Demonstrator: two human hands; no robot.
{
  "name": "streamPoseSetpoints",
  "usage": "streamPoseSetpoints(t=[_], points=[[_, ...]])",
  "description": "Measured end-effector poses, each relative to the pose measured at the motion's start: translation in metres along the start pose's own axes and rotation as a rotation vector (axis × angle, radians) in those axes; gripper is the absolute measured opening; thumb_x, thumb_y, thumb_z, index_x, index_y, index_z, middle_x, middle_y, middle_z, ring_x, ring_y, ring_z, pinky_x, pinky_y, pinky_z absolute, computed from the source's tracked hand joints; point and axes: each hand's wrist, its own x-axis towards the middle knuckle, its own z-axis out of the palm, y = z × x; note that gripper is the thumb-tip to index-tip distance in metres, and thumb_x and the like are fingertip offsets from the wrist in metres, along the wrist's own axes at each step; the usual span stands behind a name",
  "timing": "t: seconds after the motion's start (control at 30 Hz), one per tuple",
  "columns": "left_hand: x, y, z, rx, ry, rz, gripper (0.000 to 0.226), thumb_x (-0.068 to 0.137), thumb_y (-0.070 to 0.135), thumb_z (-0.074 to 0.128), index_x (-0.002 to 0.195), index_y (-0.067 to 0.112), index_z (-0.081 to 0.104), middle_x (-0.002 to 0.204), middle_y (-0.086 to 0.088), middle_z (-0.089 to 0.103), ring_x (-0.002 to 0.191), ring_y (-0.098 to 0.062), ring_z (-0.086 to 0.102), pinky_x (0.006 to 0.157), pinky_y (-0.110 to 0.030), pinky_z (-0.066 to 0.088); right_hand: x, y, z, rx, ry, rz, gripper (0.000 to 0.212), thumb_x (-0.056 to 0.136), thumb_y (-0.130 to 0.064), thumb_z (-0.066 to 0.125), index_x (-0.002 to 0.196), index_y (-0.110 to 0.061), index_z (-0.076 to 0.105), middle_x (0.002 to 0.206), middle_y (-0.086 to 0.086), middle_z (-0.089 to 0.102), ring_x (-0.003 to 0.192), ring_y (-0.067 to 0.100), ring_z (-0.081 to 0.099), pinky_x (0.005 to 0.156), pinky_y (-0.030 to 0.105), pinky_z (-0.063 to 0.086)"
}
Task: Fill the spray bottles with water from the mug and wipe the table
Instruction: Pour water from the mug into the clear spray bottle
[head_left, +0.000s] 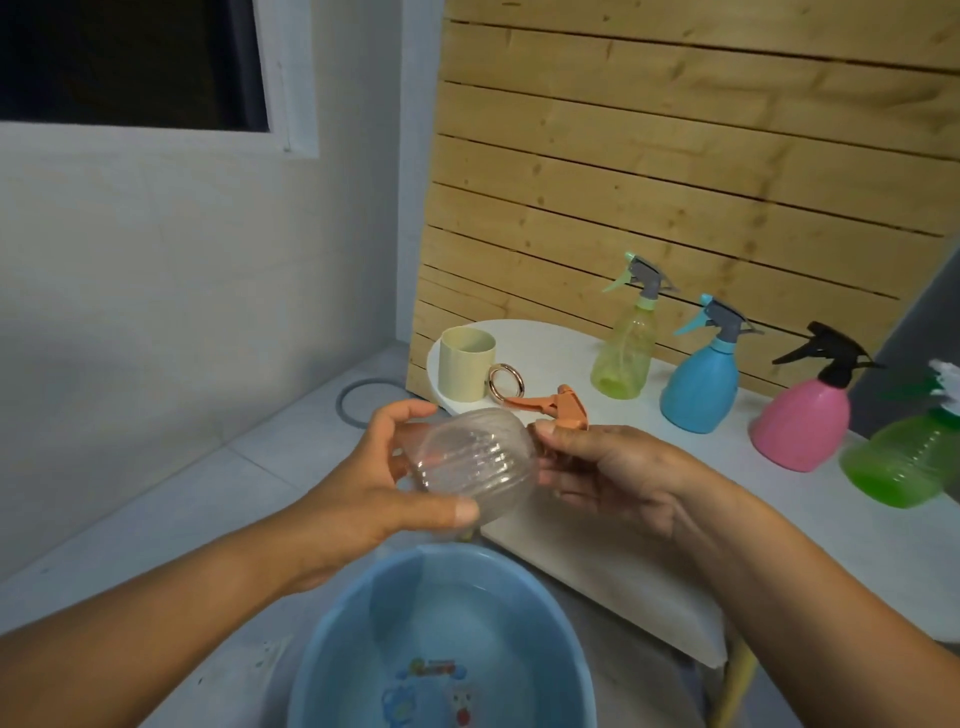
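A clear ribbed spray bottle lies on its side in the air above the blue basin, its base toward me. My left hand grips its body, thumb along the lower side. My right hand holds the neck end, where the orange trigger head sticks out. A cream mug with a metal ring handle stands on the white table at the far left. Yellow, blue, pink and green spray bottles stand in a row along the table's back.
A blue basin holding water sits on the floor below my hands, against the table's front edge. A wooden slat wall rises behind the table. Pale floor tiles and a grey ring lie to the left.
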Motion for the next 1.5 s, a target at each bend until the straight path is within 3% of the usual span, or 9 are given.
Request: streamPoseSetpoints(t=[0.17, 0.33, 0.47, 0.67, 0.8, 1.0, 1.07, 1.17, 1.5], points=[[0.004, 0.003, -0.002, -0.299, 0.05, -0.086, 0.061, 0.078, 0.047, 0.074, 0.132, 0.03, 0.052, 0.128, -0.006, 0.071, 0.11, -0.025, 0.074, 0.082, -0.046, 0.061, -0.005, -0.005, -0.007, 0.014, -0.078, 0.001, 0.062, 0.07, -0.027, 0.079, 0.127, -0.006, 0.067, 0.11, 0.005, 0.075, 0.107, 0.019, 0.066, 0.113, 0.042, 0.039], [0.0, 0.004, -0.003, -0.284, 0.034, -0.208, 0.052, 0.092, 0.067, 0.054, 0.122, 0.03, 0.074, 0.122, -0.008, 0.075, 0.11, -0.028, 0.074, 0.075, -0.041, 0.06, -0.006, -0.001, -0.009, -0.11, -0.173, -0.019, 0.067, 0.058, -0.03, 0.09, 0.12, -0.01, 0.073, 0.117, 0.007, 0.075, 0.109, 0.022, 0.066, 0.119, 0.05, 0.034], [0.0, 0.004, -0.007, -0.28, 0.029, -0.283, 0.057, 0.087, 0.074, 0.049, 0.109, 0.032, 0.081, 0.115, -0.008, 0.077, 0.098, -0.023, 0.076, 0.076, -0.041, 0.06, -0.006, 0.004, -0.001, -0.161, -0.11, -0.079, 0.061, 0.057, -0.045, 0.088, 0.107, -0.012, 0.078, 0.108, 0.006, 0.078, 0.099, 0.022, 0.07, 0.115, 0.048, 0.039], [0.002, -0.002, -0.017, -0.264, -0.128, -0.165, 0.116, 0.035, 0.041, 0.107, 0.137, 0.053, 0.052, 0.129, 0.005, 0.071, 0.115, -0.029, 0.072, 0.08, -0.04, 0.063, -0.007, 0.002, 0.001, -0.108, -0.018, -0.092, 0.047, 0.066, -0.036, 0.085, 0.104, -0.01, 0.079, 0.099, 0.007, 0.079, 0.089, 0.016, 0.069, 0.108, 0.043, 0.044], [0.003, 0.0, -0.02, -0.254, -0.152, -0.248, 0.103, 0.048, 0.061, 0.098, 0.139, 0.037, 0.057, 0.135, -0.008, 0.069, 0.116, -0.036, 0.071, 0.084, -0.043, 0.063, -0.01, -0.004, -0.001, -0.125, -0.052, -0.152, 0.038, 0.068, -0.026, 0.085, 0.103, -0.015, 0.077, 0.092, 0.002, 0.076, 0.075, 0.008, 0.066, 0.084, 0.031, 0.043], [0.005, 0.002, -0.022, -0.12, -0.055, -0.409, 0.084, 0.083, 0.082, 0.053, 0.103, 0.004, 0.072, 0.1, -0.021, 0.073, 0.096, -0.034, 0.074, 0.085, -0.041, 0.059, -0.006, -0.009, -0.009, -0.13, -0.077, -0.276, 0.042, 0.063, -0.013, 0.087, 0.103, -0.015, 0.075, 0.099, 0.003, 0.075, 0.097, 0.016, 0.067, 0.094, 0.031, 0.049], [0.007, 0.001, -0.024, -0.156, -0.039, -0.454, 0.089, 0.079, 0.084, 0.051, 0.12, 0.006, 0.06, 0.11, -0.035, 0.066, 0.084, -0.031, 0.071, 0.071, -0.034, 0.056, -0.004, -0.011, -0.015, -0.124, -0.04, -0.316, 0.039, 0.067, -0.007, 0.084, 0.105, -0.014, 0.074, 0.098, 0.0, 0.075, 0.095, 0.014, 0.067, 0.09, 0.028, 0.049], [0.009, 0.001, -0.029, -0.245, 0.019, -0.475, 0.085, 0.079, 0.083, 0.055, 0.123, 0.011, 0.053, 0.108, -0.021, 0.057, 0.077, -0.032, 0.069, 0.062, -0.032, 0.054, -0.003, -0.014, -0.028, -0.119, 0.036, -0.311, 0.037, 0.069, -0.021, 0.084, 0.105, -0.018, 0.074, 0.099, 0.002, 0.075, 0.093, 0.015, 0.063, 0.088, 0.032, 0.041], [0.015, -0.005, -0.032, -0.346, 0.129, -0.381, 0.078, 0.087, 0.079, 0.046, 0.132, 0.018, 0.066, 0.107, -0.017, 0.073, 0.089, -0.034, 0.072, 0.073, -0.035, 0.058, 0.024, -0.015, -0.067, 0.071, 0.243, -0.156, 0.02, 0.098, -0.039, 0.062, 0.095, -0.022, 0.074, 0.087, -0.002, 0.073, 0.078, 0.01, 0.065, 0.073, 0.027, 0.046]])
